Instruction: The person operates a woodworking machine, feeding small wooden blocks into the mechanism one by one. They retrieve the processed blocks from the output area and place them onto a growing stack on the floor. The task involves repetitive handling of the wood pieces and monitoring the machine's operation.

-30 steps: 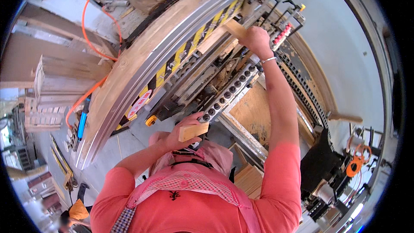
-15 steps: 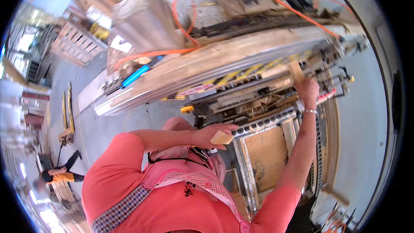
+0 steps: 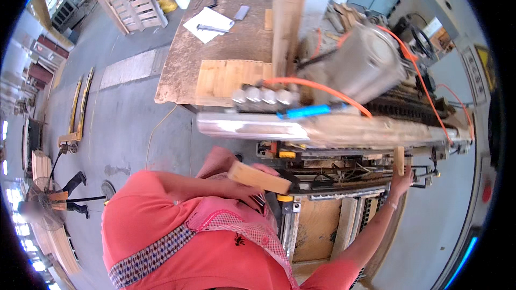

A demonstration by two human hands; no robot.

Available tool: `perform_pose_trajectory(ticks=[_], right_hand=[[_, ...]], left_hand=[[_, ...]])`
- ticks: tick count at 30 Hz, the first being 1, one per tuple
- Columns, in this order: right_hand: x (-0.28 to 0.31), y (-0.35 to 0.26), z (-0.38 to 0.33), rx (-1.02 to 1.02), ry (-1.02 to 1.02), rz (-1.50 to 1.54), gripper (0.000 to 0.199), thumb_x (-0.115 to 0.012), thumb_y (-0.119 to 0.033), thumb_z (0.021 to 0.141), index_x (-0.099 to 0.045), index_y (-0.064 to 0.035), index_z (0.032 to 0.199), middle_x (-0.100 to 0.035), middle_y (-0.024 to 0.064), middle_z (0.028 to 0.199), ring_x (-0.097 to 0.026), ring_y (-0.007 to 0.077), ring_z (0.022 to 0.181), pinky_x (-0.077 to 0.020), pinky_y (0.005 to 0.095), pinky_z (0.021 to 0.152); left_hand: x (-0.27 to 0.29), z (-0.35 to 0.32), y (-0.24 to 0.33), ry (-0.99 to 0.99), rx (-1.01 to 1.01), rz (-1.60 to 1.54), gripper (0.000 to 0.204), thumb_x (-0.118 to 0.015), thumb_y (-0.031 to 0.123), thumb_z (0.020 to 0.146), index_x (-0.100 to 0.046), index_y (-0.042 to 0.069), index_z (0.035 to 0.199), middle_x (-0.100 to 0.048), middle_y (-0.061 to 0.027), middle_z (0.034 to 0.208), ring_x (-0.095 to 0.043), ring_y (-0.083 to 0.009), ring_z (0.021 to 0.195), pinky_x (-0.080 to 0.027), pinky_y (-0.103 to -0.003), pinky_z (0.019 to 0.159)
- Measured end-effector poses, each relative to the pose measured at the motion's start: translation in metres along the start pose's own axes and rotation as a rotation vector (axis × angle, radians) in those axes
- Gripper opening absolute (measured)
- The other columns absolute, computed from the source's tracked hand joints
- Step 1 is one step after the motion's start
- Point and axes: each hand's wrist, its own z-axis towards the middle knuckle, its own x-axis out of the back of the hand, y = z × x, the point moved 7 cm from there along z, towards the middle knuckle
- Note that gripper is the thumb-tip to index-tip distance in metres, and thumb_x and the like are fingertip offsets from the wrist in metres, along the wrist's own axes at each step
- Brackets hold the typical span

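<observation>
2 hands (image 3: 244,190) (image 3: 400,180), each closed on a wooden block (image 3: 259,177) (image 3: 399,161).

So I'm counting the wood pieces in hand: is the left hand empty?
No, the left hand grips a short pale wood block near the chest, while the right hand holds another wood piece up at the machine.

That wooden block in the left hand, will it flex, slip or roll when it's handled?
The wooden block looks thick and squared, so it is probably stiff and unlikely to roll. The left hand carries it alone, so it seems fairly light. Its bare, pale faces suggest a decent grip.
</observation>
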Motion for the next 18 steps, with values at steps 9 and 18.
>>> perform_pose_trajectory(ticks=[9,18], right_hand=[[0.018,-0.03,-0.136,-0.372,0.001,0.514,0.038,-0.07,-0.021,0.077,-0.06,0.0036,0.104,-0.065,0.0111,0.086,-0.061,0.0223,0.072,-0.0495,0.0338,0.067],[0.05,-0.02,-0.258,-0.324,-0.256,0.146,0.025,-0.07,-0.013,0.075,-0.063,0.0021,0.093,-0.063,0.0086,0.077,-0.057,0.0199,0.07,-0.0473,0.0336,0.065]], left_hand=[[0.372,-0.105,0.026,1.11,0.126,0.548,0.03,-0.052,0.02,0.088,-0.056,0.0,0.11,-0.063,-0.0081,0.089,-0.058,-0.0135,0.079,-0.048,-0.03,0.068],[0.568,-0.042,-0.023,1.319,0.448,0.707,0.032,-0.052,0.031,0.085,-0.063,0.008,0.105,-0.066,-0.0129,0.088,-0.063,-0.0244,0.082,-0.047,-0.037,0.072]])
